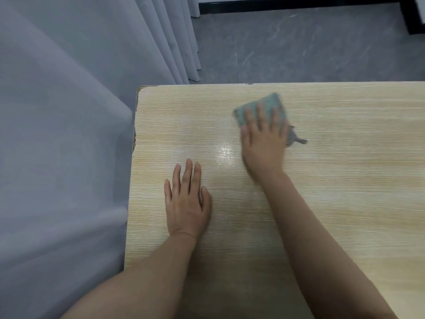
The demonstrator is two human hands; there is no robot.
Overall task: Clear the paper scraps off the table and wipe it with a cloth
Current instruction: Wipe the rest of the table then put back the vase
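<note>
Flat on the counter (345,180), both hands lie with straight fingers. The right hand (262,143) presses a teal cloth (259,107) down near the far edge, its grip loose and spread rather than curled; the cloth is a soft, roughly square pad with a coarse weave, blurred at its outline, and a darker grey corner of it pokes out by the little-finger side of the hand. The left hand (187,203) rests palm down nearer the left edge, holding nothing, fingers close together and thumb slightly out.

The counter top is a pale laminate with fine horizontal wood grain, smooth enough to carry a bright glossy reflection between the two hands. Its far left corner and left edge are chipped, showing dark core material. No paper scraps show on the visible top.

Beside the left edge hangs a grey curtain (57,134), smooth in front and pleated farther back. Beyond the far edge lies a grey marbled tile floor (310,47) with a black skirting strip (299,4) at the wall.
</note>
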